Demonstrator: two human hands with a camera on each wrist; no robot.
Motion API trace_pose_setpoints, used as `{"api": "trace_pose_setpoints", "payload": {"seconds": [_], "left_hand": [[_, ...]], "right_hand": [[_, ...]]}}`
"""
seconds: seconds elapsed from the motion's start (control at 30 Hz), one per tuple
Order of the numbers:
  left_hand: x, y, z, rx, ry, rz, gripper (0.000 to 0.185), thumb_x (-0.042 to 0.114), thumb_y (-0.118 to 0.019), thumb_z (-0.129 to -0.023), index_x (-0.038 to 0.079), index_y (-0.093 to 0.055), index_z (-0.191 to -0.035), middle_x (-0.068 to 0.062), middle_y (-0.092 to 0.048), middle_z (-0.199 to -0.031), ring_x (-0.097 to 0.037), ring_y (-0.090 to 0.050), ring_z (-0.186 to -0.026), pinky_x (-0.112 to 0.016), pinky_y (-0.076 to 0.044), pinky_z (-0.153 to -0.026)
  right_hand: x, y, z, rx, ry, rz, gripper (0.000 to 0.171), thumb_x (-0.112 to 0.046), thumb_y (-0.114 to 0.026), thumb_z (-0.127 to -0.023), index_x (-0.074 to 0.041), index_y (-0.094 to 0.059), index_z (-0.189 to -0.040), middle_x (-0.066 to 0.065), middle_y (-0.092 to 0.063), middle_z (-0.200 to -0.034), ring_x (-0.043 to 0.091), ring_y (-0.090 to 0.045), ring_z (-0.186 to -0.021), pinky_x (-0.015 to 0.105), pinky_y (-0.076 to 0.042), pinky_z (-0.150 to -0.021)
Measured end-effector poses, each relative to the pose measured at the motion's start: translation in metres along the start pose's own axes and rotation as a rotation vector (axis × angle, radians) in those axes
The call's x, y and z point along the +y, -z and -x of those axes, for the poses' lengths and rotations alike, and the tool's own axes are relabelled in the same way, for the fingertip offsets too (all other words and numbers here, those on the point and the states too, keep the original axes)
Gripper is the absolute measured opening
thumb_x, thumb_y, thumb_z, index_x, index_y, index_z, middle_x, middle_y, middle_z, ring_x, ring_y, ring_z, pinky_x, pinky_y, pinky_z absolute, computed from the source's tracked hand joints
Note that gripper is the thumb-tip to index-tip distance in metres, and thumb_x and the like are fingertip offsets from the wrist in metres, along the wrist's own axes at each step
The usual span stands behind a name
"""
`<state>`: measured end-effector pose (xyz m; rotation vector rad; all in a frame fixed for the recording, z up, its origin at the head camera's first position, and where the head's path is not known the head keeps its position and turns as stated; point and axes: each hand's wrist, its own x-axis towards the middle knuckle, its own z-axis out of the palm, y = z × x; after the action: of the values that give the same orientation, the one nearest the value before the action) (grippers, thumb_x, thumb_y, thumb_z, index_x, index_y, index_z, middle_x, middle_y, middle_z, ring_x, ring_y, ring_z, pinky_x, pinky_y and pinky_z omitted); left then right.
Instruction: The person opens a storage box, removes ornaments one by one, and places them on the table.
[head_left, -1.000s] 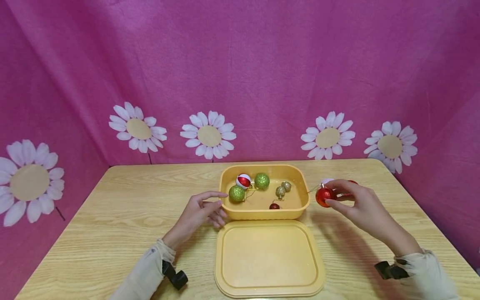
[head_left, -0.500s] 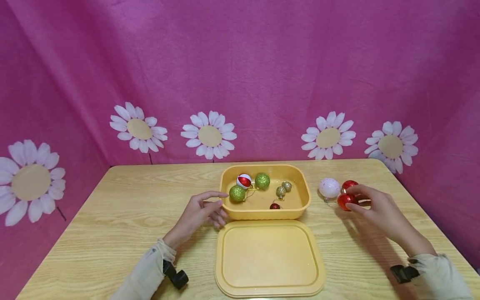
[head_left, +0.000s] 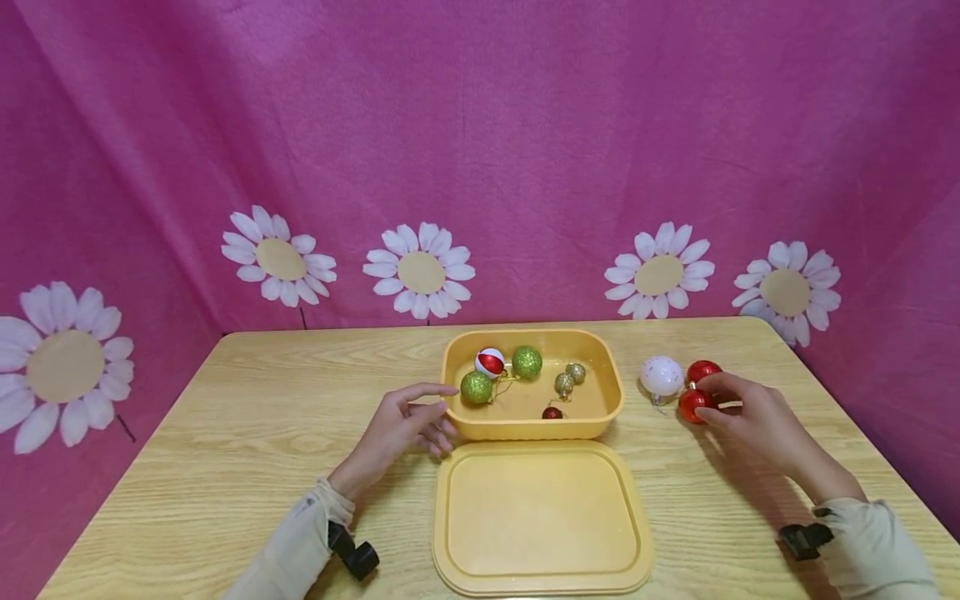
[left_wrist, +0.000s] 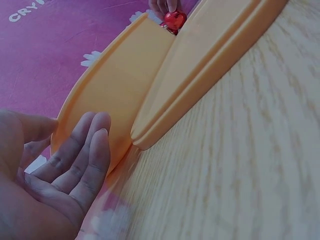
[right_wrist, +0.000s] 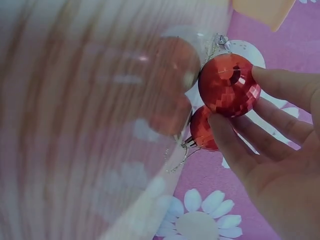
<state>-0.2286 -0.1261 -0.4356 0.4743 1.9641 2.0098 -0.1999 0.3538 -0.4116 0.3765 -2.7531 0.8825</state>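
My right hand (head_left: 757, 425) pinches a shiny red Christmas ball (head_left: 692, 407) down at the tabletop, right of the yellow box (head_left: 536, 430). In the right wrist view, thumb and fingertips meet the faceted ball (right_wrist: 225, 82), with a second red ball (right_wrist: 201, 131) close against it. That second ball (head_left: 703, 369) lies just behind in the head view, and a white speckled ball (head_left: 661, 376) sits to their left. My left hand (head_left: 397, 427) is at the box's left side, fingers loosely extended, the index finger at the rim; the left wrist view shows its palm (left_wrist: 55, 185) holding nothing.
Inside the box are two green glitter balls (head_left: 527, 362), a red-and-white ball (head_left: 490, 362), two small gold balls (head_left: 564, 383) and a small dark red ball (head_left: 552, 413). Its yellow lid (head_left: 542, 518) lies flat in front. A pink flowered cloth (head_left: 480, 167) hangs behind the table.
My right hand has carried the red ball rightward, away from the box, and down beside the other red ball, uncovering the white one. The left hand has stayed in place.
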Motion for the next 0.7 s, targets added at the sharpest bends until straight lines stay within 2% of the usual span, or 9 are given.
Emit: {"api": "trace_pose_setpoints", "payload": {"seconds": [0.1,0.33,0.7], "left_hand": [[-0.001,0.0,0.0,-0.005,-0.012,0.015,0.038,0.015,-0.057,-0.103,-0.004,-0.055,-0.136,-0.028,-0.07,-0.087,-0.023,-0.071,-0.066,-0.037,-0.061,-0.061],[0.0,0.002,0.0,-0.014,-0.039,0.004,0.04,0.016,-0.057,-0.103,-0.006,-0.053,-0.136,-0.035,-0.067,-0.09,-0.024,-0.071,-0.066,-0.04,-0.061,-0.061],[-0.002,0.001,0.001,-0.009,-0.015,0.006,0.04,0.016,-0.056,-0.103,-0.004,-0.054,-0.137,-0.027,-0.071,-0.087,-0.023,-0.07,-0.066,-0.036,-0.061,-0.06]], "right_hand": [[0.003,0.0,-0.001,-0.008,-0.012,-0.011,0.033,-0.002,-0.079,-0.083,0.007,-0.066,-0.112,0.024,-0.068,-0.106,0.036,-0.066,-0.094,0.038,-0.06,-0.073],[0.007,0.002,-0.002,-0.004,-0.003,-0.005,0.035,-0.007,-0.078,-0.085,0.005,-0.066,-0.115,0.022,-0.069,-0.108,0.033,-0.068,-0.093,0.014,-0.054,-0.071],[0.006,0.01,-0.002,-0.009,0.002,0.012,0.034,-0.006,-0.078,-0.085,0.006,-0.065,-0.115,0.023,-0.069,-0.108,0.02,-0.068,-0.09,0.011,-0.052,-0.068]]}}
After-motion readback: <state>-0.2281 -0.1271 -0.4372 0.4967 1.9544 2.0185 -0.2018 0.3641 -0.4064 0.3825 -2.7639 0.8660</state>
